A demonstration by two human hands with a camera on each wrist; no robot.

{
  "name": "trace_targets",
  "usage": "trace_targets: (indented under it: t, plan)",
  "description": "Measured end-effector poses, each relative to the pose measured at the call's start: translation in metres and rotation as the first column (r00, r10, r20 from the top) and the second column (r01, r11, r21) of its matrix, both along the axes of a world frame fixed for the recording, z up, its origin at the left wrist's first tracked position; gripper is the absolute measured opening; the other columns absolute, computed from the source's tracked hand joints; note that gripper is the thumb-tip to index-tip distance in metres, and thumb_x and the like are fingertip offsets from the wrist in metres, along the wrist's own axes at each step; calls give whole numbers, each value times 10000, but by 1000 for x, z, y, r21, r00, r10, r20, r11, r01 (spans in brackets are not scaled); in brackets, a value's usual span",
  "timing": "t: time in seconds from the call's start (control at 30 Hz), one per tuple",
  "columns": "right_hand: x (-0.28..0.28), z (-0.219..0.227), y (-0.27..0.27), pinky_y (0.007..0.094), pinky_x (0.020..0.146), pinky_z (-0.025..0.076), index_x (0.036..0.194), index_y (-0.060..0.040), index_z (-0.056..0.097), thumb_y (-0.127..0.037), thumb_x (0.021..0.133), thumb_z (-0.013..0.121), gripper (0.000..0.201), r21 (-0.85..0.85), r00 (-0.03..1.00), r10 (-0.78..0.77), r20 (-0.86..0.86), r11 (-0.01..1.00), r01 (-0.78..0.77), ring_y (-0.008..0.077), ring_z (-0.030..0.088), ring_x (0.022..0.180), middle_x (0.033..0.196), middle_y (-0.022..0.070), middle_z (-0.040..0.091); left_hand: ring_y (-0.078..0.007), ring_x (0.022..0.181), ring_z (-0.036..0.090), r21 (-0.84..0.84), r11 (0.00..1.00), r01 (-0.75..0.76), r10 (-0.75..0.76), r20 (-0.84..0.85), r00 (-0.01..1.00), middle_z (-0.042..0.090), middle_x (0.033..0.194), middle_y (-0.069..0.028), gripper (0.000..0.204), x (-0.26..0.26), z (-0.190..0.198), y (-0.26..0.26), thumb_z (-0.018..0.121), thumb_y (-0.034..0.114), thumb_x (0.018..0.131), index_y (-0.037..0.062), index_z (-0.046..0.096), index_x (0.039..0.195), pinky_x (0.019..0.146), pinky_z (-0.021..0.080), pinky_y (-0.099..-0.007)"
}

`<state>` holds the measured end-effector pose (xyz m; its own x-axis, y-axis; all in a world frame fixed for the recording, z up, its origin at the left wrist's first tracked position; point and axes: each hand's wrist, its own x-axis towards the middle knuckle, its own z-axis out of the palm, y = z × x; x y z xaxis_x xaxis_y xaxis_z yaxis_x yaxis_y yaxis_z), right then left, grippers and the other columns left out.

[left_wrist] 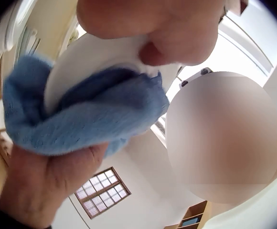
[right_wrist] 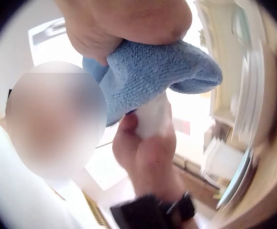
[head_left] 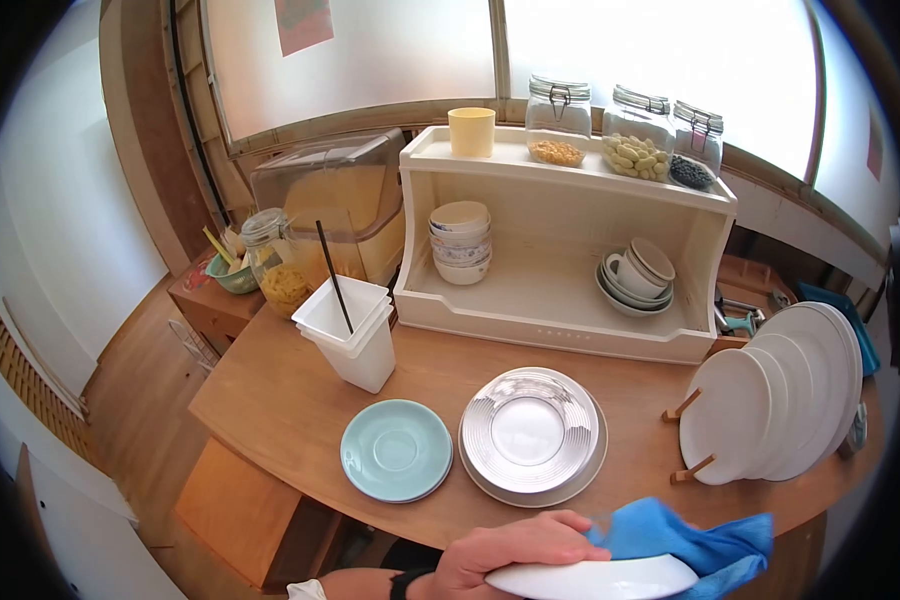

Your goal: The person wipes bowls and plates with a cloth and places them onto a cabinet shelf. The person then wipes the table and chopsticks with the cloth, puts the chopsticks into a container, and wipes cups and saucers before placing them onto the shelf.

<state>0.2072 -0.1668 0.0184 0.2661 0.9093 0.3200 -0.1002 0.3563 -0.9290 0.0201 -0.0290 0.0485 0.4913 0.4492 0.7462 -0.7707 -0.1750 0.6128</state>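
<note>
My left hand (head_left: 515,548) grips the edge of a white dish (head_left: 595,578) at the bottom of the head view, its thumb and fingers on opposite faces. A blue cloth (head_left: 685,540) is folded over the dish's far side. In the left wrist view my right hand (left_wrist: 47,179) holds this cloth around the dish, thumb pressed against it. From the right wrist, the cloth (right_wrist: 153,71) shows bunched under the right hand's fingers, with the dish (right_wrist: 154,117) between it and the left hand (right_wrist: 148,152). The head view hides the right hand behind the cloth.
Before me on the wooden table lie stacked teal plates (head_left: 397,450) and stacked white plates (head_left: 530,430). White plates (head_left: 735,415) stand in a rack at right. White square containers (head_left: 355,335) stand at left. A cream shelf (head_left: 560,335) behind holds bowls, cups and jars.
</note>
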Motion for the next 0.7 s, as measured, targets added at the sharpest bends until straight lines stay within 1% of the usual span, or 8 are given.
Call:
trace_targets:
  t: [0.1,0.17,0.23,0.27,0.37,0.5,0.57,0.7]
  plan:
    - [-8,0,5,339,921,481,1243,30,536,-235,897,691,462,1,964,45,-261,999,-47,237,616,1025,1166,141,626,-311,1040,639,-249,968,20,0,82,997,660,1094,-187,373,7,-5,-17,550,232,982,5,522,1276,1034,392,-491]
    - [-13,0,6,322,897,494,1227,24,541,-248,889,702,464,7,902,69,-425,997,-73,215,620,1005,1145,135,631,-309,1040,637,-318,944,-92,45,-153,987,653,1111,-178,335,-2,0,-17,541,156,975,-8,521,1266,1044,394,-417]
    - [-14,0,8,305,873,507,1212,18,546,-261,880,714,465,27,815,93,-571,995,-94,193,625,984,1124,130,635,-314,1039,636,-323,944,-72,5,-204,979,654,1096,-167,323,-8,21,3,544,96,952,-25,537,1252,1007,426,-363]
    - [2,-8,8,305,873,507,1212,18,546,-261,880,714,465,27,815,88,-572,996,-89,193,625,984,1124,130,635,-311,1034,639,-85,996,13,-37,-287,957,663,1090,-175,317,-10,35,18,553,99,944,-31,558,1234,984,445,-370]
    - [88,-43,3,361,762,548,889,22,674,-156,875,630,184,-534,925,371,86,801,-272,283,675,833,954,160,689,-317,1003,649,325,941,95,-20,-227,974,686,1067,-213,292,-3,25,30,564,92,925,-52,615,1174,917,493,-402]
    - [91,-39,6,359,765,546,894,23,673,-144,879,621,175,-417,923,349,162,872,-257,276,674,838,958,159,687,-340,1032,633,-77,995,57,-56,12,998,670,1106,-241,296,6,-13,-5,535,60,933,-53,588,1201,955,469,-452]
    - [80,-33,6,357,767,546,897,24,673,-135,881,615,170,-339,922,337,191,904,-260,272,673,842,961,159,687,-329,1093,601,-450,884,125,-67,142,988,624,1184,-235,324,3,-9,-32,531,69,947,-36,523,1254,977,453,-451]
    - [58,-7,10,354,772,544,903,25,672,-119,886,604,159,-173,914,306,267,948,-267,262,671,849,966,157,685,-331,1125,579,-213,969,-122,95,-131,987,583,1206,-245,364,-7,-4,-21,539,32,919,3,480,1276,978,453,-453]
